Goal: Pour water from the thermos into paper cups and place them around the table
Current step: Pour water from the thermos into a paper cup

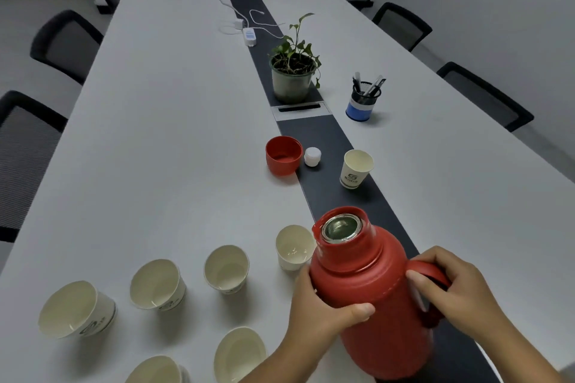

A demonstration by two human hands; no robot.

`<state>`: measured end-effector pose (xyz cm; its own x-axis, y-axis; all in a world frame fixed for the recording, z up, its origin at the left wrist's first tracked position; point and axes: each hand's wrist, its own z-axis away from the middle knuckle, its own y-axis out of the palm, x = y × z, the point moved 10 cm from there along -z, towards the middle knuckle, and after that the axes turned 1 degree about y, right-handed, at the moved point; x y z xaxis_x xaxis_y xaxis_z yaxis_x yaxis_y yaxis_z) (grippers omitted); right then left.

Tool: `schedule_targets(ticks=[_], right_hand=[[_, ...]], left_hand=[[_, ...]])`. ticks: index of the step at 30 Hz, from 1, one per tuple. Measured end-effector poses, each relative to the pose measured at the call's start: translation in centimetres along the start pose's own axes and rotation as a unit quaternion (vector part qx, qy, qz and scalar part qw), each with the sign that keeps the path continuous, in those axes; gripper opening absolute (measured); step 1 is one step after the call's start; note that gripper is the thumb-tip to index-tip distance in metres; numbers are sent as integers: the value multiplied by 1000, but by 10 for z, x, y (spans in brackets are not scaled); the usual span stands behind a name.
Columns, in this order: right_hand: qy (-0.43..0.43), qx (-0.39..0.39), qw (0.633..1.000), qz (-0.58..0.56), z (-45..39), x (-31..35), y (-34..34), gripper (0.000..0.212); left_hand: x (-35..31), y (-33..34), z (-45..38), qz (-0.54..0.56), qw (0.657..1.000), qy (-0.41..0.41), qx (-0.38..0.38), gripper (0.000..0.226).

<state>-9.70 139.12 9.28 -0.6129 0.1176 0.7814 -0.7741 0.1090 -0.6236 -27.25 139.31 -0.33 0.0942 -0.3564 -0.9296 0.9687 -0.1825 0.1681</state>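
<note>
A red thermos (370, 283) stands uncapped near the table's front, tilted slightly toward a paper cup (294, 247) just left of its spout. Water glints at that cup's bottom. My right hand (451, 286) grips the thermos handle. My left hand (323, 308) wraps the thermos body from the left. Several more paper cups sit to the left, among them one (226, 267), one (157, 284) and one (76, 309). Another paper cup (356, 168) stands apart on the dark strip. The red lid cup (283, 155) and white stopper (312, 156) lie beyond.
A potted plant (294, 71) and a pen holder (364, 101) stand farther up the long white table (161, 134). A power strip (250, 36) with cables lies beyond. Black chairs line both sides, such as one on the left (25, 146) and one on the right (485, 96).
</note>
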Motion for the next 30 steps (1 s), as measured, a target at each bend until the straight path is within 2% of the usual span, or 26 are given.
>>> schedule_targets(ticks=[7,11,14,16,19,21,23,25,28,30], right_hand=[[-40,-70,994,-69,5,5,-33,49],[-102,-119,984,-85,-14,32,-56,38],[-130,-118,980,-98,-41,48,-54,30],[-134,-105,979,-114,-63,52,-42,32],[-159,-90,977,-112,-92,71,-21,36],[-177,-53,974,-134,-111,86,2,26],[-175,-9,972,-156,-132,93,30,28],[-178,23,973,-142,-155,100,59,32],[-215,86,969,-86,-183,109,109,14],[-217,132,965,-61,-200,105,142,12]], left_hand=[[-49,16,-5,-79,993,87,16,94],[-89,14,-24,-140,981,133,-13,100],[-123,8,-43,-159,972,170,-12,97],[-147,-4,-55,-162,966,199,-17,88],[-168,-32,-76,-196,959,202,-32,86],[-173,-57,-89,-208,957,197,-45,85],[-178,-84,-101,-211,955,198,-65,84],[-179,-112,-114,-216,954,192,-85,85],[-171,-148,-134,-221,954,172,-109,87],[-161,-169,-146,-236,950,160,-125,87]])
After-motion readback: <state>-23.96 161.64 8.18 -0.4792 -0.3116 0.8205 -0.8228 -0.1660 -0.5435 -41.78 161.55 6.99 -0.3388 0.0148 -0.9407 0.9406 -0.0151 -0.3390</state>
